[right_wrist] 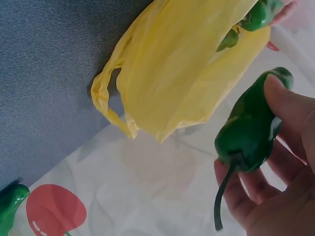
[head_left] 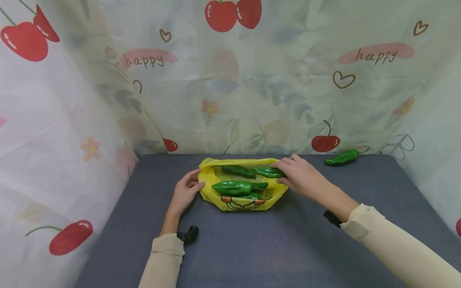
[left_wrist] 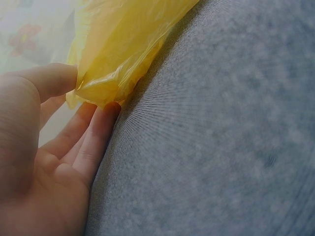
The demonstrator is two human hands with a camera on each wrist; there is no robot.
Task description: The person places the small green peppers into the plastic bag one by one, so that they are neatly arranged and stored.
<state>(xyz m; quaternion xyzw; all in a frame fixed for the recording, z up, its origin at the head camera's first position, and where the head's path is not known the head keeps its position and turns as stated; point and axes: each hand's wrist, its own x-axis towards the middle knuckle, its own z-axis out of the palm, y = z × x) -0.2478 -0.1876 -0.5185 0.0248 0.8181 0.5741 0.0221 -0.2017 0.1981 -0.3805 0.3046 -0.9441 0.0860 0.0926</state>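
A yellow plastic bag lies on the table with its mouth spread, several green peppers showing inside. At its left end my left hand pinches the edge; in the left wrist view the thumb and fingers meet the crumpled yellow film. Over the right end of the mouth, my right hand holds a green pepper. The right wrist view shows that pepper between thumb and fingers, its dark stem hanging free. Bag folds partly hide the lower peppers.
Another green pepper lies at the table's back right, near the curtain. The dark grey table extends in front of the bag. Cherry-printed cloth hangs behind and along both sides.
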